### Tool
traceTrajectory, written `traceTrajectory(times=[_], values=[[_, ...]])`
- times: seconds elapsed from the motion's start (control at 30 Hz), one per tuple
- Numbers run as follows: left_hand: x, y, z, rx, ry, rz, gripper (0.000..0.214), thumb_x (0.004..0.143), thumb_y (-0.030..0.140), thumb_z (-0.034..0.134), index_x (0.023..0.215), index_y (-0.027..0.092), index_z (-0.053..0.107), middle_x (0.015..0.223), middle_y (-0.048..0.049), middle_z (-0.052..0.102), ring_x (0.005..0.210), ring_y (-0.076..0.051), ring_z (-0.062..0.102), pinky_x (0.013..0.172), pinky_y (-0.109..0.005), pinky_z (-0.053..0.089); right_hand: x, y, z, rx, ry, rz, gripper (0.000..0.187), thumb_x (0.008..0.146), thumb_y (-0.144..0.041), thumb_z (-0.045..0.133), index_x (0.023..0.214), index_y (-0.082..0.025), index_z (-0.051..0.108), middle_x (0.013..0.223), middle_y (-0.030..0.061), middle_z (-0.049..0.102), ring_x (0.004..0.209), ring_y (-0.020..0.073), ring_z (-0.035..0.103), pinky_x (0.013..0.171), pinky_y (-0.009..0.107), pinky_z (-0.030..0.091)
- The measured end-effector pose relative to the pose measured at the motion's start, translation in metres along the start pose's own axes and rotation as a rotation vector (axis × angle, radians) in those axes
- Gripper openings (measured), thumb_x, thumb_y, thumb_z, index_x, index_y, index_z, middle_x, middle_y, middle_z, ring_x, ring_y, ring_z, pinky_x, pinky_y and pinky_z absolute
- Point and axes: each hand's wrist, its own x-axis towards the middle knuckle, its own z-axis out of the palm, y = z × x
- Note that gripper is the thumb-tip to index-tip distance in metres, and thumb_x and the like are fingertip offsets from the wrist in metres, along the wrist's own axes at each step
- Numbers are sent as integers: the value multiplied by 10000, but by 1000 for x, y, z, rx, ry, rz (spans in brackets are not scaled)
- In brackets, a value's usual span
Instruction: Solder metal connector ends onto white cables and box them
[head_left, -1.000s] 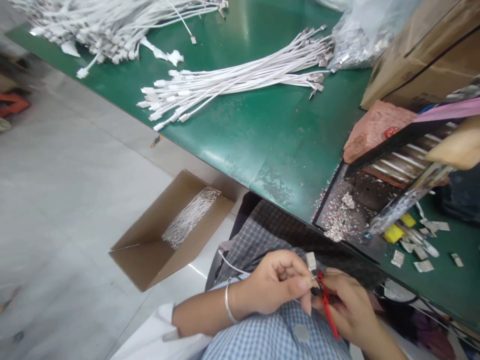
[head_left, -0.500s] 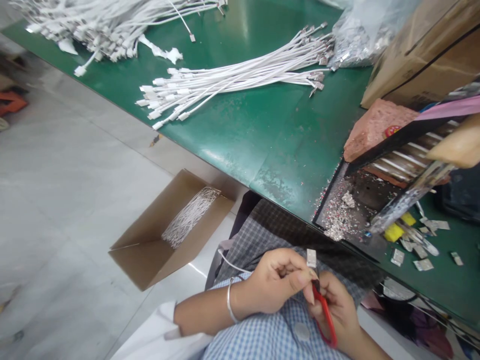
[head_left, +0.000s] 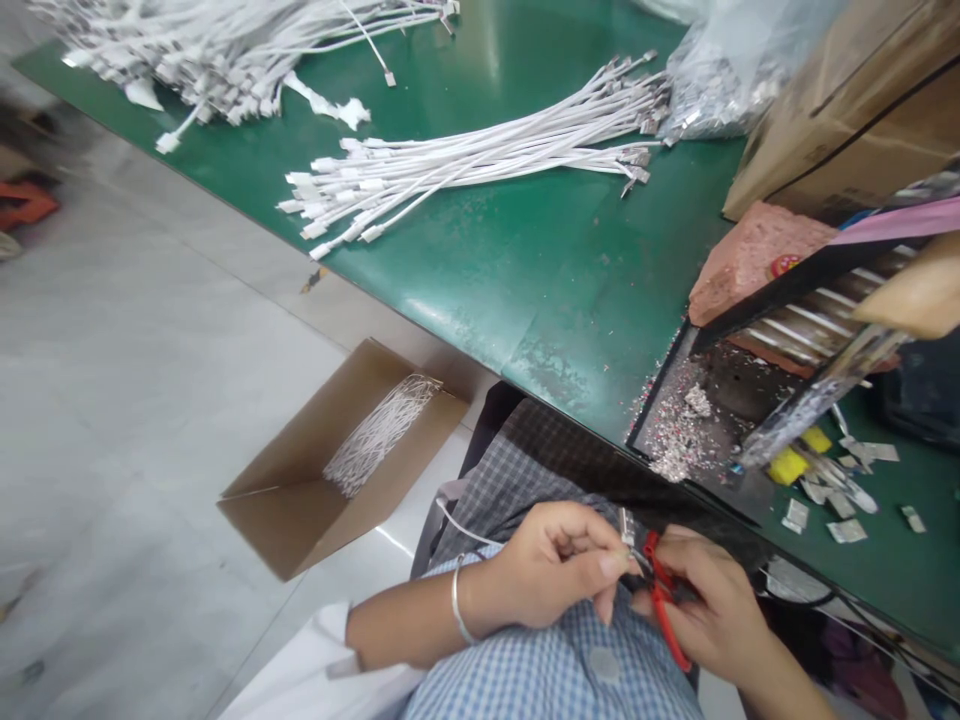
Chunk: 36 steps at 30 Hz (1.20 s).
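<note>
Over my lap, my left hand (head_left: 562,565) pinches a white cable (head_left: 459,520) just below its metal USB plug (head_left: 627,527), which points up past the fingertips. The cable trails behind the wrist. My right hand (head_left: 709,600) is closed around red-handled scissors (head_left: 664,600). Their jaws meet the cable beside the left fingertips, near the base of the plug; the contact itself is partly hidden.
On the green table (head_left: 480,270) lie a bundle of white cables (head_left: 487,150) and a larger pile (head_left: 202,50). A soldering iron (head_left: 825,385), a brick (head_left: 757,260) and loose metal plugs (head_left: 847,530) are at the right. An open cardboard box (head_left: 292,530) with cables stands below.
My right hand has turned and shifted slightly right, spreading the red scissor handles. The plug in my left hand has tilted to show its narrow side.
</note>
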Motion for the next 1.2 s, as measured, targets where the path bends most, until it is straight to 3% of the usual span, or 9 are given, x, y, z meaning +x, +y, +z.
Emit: traceTrajectory(times=[0.3,0.67,0.93,1.2], values=[[-1,4,0,19,-50,-115,465,885,554,753,859,92,710,515,6,595,434,-64,541,475,-140,434,0,6,-8,28,-104,-68,97,968,-256,630,971,-225,538,638,-28,604,528,133,567,519,265,432],[0,3,-2,-35,-71,-106,434,892,521,763,868,92,702,521,11,598,434,-59,550,472,-128,446,-6,12,-6,65,-99,-53,149,954,-307,671,993,-221,556,682,-17,637,549,136,570,548,274,452],[-1,5,-1,1,-65,-153,470,871,553,771,854,89,697,526,9,597,443,-61,551,484,-139,449,-6,11,-8,77,-108,-52,104,930,-240,670,968,-223,575,660,-22,621,538,137,552,551,273,421],[0,-2,-1,-65,-95,3,310,950,406,729,892,109,663,566,9,636,491,-62,597,527,-126,485,-9,4,4,110,-38,16,108,941,-244,667,971,-236,563,649,-37,616,530,134,547,548,259,452]])
